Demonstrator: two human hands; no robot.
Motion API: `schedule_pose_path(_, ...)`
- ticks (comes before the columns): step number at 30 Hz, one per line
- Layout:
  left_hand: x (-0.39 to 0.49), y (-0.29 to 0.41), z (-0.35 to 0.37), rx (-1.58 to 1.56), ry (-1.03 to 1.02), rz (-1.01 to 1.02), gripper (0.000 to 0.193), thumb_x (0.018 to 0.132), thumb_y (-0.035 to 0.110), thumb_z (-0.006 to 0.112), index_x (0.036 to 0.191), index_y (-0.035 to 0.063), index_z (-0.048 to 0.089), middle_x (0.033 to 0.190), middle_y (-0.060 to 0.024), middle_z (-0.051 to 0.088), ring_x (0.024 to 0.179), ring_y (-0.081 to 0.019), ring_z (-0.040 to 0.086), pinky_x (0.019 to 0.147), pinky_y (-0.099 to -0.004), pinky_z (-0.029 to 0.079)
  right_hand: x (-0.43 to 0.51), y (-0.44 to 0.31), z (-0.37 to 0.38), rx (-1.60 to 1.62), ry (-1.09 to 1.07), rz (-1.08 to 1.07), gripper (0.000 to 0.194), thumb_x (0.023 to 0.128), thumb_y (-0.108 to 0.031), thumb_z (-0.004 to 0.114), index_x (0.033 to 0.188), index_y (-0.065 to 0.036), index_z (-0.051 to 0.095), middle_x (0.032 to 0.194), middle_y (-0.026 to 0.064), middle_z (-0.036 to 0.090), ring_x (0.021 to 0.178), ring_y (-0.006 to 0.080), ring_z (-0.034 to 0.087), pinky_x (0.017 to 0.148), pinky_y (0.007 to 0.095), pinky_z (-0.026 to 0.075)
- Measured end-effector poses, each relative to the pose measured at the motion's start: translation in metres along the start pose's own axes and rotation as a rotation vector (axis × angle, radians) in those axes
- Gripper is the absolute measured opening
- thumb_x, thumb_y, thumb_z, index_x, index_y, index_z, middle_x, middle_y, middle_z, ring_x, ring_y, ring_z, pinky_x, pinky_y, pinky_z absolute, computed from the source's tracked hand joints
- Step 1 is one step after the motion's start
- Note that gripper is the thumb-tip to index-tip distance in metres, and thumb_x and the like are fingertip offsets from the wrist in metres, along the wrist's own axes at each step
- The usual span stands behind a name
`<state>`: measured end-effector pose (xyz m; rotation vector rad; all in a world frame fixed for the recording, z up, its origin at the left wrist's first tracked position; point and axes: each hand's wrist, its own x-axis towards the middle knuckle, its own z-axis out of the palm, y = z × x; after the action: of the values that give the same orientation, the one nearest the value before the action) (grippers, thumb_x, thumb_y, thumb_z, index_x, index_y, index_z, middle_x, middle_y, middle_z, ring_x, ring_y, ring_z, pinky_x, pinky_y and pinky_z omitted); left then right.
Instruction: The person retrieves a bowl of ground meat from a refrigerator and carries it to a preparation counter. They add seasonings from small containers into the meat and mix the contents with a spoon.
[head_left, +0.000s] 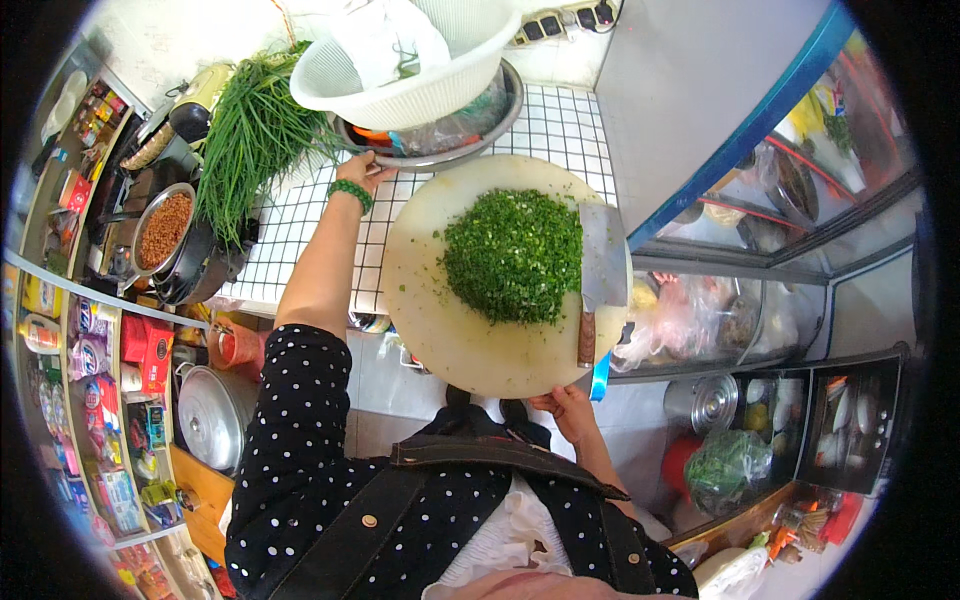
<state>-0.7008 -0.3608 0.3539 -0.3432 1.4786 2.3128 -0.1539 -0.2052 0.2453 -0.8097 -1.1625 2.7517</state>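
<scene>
A thick round cutting board is tilted before me, its near edge jutting past the counter. My right hand grips that near edge, fingers partly hidden beneath. Finely chopped green chives or scallions are heaped in the board's middle. Right of the heap a cleaver lies flat, its wooden handle pointing toward me. At the board's far left, my left hand holds the rim of a steel basin. Plastic-wrapped items fill the basin, and a white plastic colander rests on top, holding a white cloth or bag.
A big bunch of long green chives or scallions lies left on the grid-patterned counter. Beyond it stands a pan of brown beans or nuts. A glass-doored display fridge borders the right. Packed shelves and a lidded pot stand left.
</scene>
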Motion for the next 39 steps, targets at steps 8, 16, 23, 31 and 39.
schedule_pose_path(8,-0.033,-0.02,-0.019,0.105,-0.013,0.061,0.033,0.094,0.03,0.053,0.107,0.0,0.052,0.104,-0.0139,0.057,0.092,-0.0251,0.059,0.08,-0.0343,0.048,0.003,0.004,-0.003,-0.066,0.025,-0.004,0.032,0.097,-0.021,0.047,0.112,0.007,0.053,0.101,0.0185,0.065,0.09,0.0251,0.065,0.079,0.0337,0.054)
schedule_pose_path(16,-0.209,-0.113,-0.14,0.23,0.244,0.451,0.028,0.093,0.028,0.053,0.103,0.0022,0.055,0.098,-0.0095,0.065,0.08,-0.0151,0.06,0.068,-0.0263,0.046,0.002,-0.001,-0.012,-0.358,0.053,0.109,0.039,0.095,-0.035,0.05,0.107,0.002,0.055,0.1,0.0176,0.065,0.081,0.0255,0.065,0.069,0.0347,0.054)
schedule_pose_path(23,-0.385,-0.234,-0.261,0.177,0.641,0.154,0.026,0.094,0.027,0.05,0.104,0.004,0.053,0.089,-0.008,0.064,0.072,-0.0139,0.059,0.062,-0.0251,0.046,-0.004,-0.012,-0.012,-0.677,-0.491,0.414,0.042,0.092,-0.032,0.056,0.12,0.001,0.055,0.107,0.0132,0.065,0.089,0.0191,0.063,0.077,0.0301,0.05)
schedule_pose_path(31,-0.546,-0.283,-0.322,-0.06,1.111,0.281,0.017,0.094,0.023,0.051,0.102,0.0085,0.053,0.083,-0.007,0.064,0.067,-0.0139,0.059,0.058,-0.0264,0.047,0.02,0.025,0.043,-0.772,-0.71,0.601,0.04,0.093,-0.029,0.055,0.122,-0.001,0.053,0.108,0.0116,0.064,0.091,0.0168,0.06,0.078,0.0307,0.049)
schedule_pose_path(39,-0.614,-0.291,-0.403,-0.388,1.358,0.376,0.013,0.091,0.016,0.053,0.098,0.0054,0.055,0.081,-0.0083,0.064,0.061,-0.013,0.058,0.056,-0.0258,0.047,0.026,0.079,0.101,-1.035,-0.789,0.75,0.04,0.093,-0.027,0.057,0.124,-0.001,0.053,0.103,0.0112,0.065,0.088,0.0173,0.062,0.075,0.0302,0.048)
